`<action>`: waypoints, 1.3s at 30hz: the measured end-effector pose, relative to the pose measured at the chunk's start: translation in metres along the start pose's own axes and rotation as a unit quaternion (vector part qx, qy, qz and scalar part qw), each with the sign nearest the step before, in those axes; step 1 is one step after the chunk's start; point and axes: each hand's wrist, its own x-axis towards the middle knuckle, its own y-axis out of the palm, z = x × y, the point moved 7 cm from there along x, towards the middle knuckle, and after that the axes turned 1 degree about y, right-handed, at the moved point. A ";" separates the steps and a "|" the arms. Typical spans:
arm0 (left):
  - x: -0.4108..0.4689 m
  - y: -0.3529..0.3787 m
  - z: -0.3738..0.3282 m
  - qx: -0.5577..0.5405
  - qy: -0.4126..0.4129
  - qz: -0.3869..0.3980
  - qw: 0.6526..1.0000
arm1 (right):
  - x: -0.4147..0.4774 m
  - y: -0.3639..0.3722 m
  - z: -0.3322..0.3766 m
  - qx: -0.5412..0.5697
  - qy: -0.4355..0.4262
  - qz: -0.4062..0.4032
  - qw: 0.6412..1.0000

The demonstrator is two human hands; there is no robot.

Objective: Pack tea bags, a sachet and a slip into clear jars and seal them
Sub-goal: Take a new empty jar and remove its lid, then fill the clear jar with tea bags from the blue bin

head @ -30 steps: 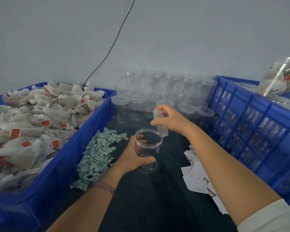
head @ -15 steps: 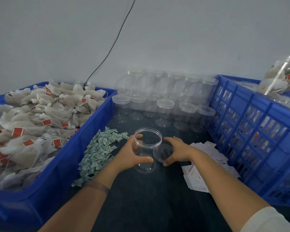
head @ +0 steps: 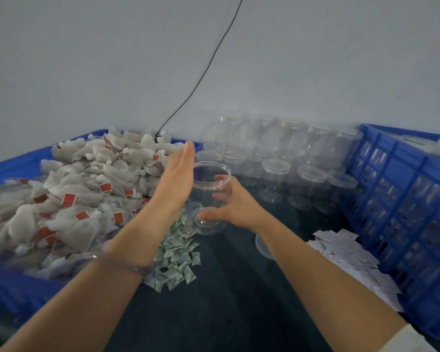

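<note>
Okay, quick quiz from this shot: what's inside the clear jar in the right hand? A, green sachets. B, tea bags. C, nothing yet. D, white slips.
C: the lidless jar that the right hand grips shows only its clear walls and the dark table through them, while the tea bags, green sachets and white slips all lie outside it.

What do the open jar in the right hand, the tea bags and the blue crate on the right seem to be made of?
Open jar: probably clear glossy plastic; its wall is see-through and thin-rimmed.
Tea bags: whitish mesh or filter fabric, matte, with red tags, perhaps paper.
Blue crate: moulded plastic, seemingly rigid, with a lattice wall.
</note>
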 end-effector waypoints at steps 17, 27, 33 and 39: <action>0.050 -0.079 0.080 0.539 -0.081 0.254 0.799 | 0.012 0.061 -0.046 -0.037 0.049 0.063 0.996; 0.057 -0.083 0.083 0.642 -0.038 0.195 0.741 | 0.005 0.032 -0.069 -0.031 0.056 0.041 0.997; 0.076 -0.105 0.065 0.451 0.010 0.066 0.890 | 0.004 0.026 -0.069 -0.042 0.062 0.031 0.997; 0.070 -0.116 0.024 0.240 0.079 -0.095 0.963 | 0.002 0.024 -0.064 -0.051 0.062 0.026 0.996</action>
